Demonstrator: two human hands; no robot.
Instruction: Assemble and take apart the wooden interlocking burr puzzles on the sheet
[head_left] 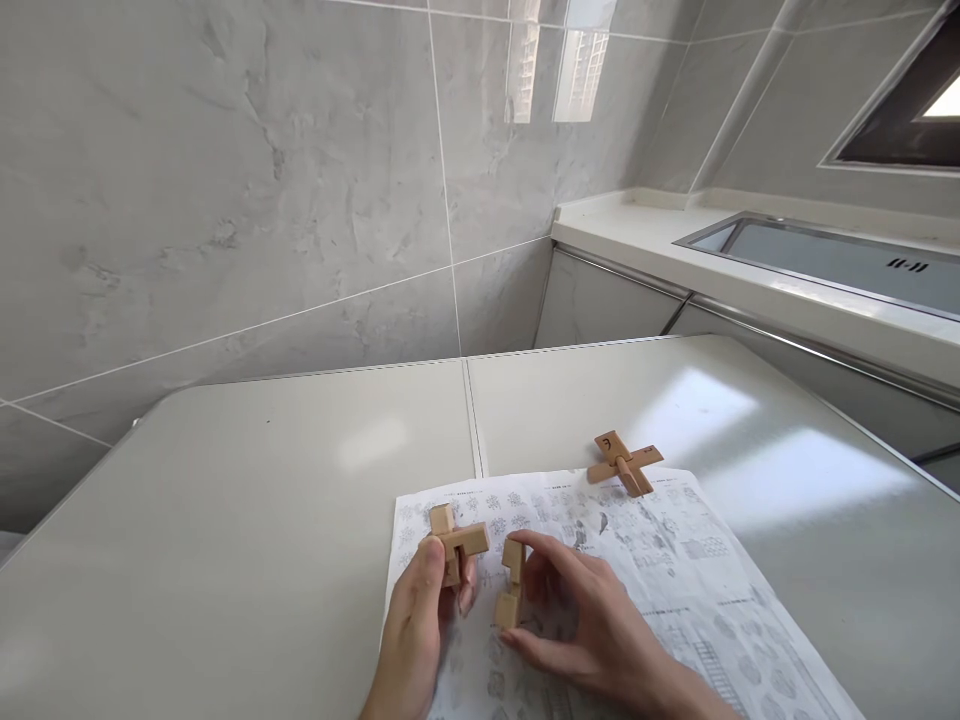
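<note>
My left hand (420, 610) is closed around a partly joined wooden burr puzzle (466, 540), whose light wood pieces cross each other. Across a small gap to the right, my right hand (581, 610) grips a single notched wooden puzzle piece (515, 578) by its two ends, between thumb and fingers. The notch of this piece faces left, toward the joined pieces. Both hands are above a printed instruction sheet (667, 620) covered with small diagrams. Beyond my right hand, a cross-shaped group of darker wooden pieces (624, 464) with black marks sits at the sheet's far edge.
The pale table (225, 540) has a seam (474, 420) running away from me. Grey tiled wall (300, 180) stands behind it. To the right is a white counter (637, 225) with a sink (832, 262), cabinets below it and a dark-framed window (892, 135) above.
</note>
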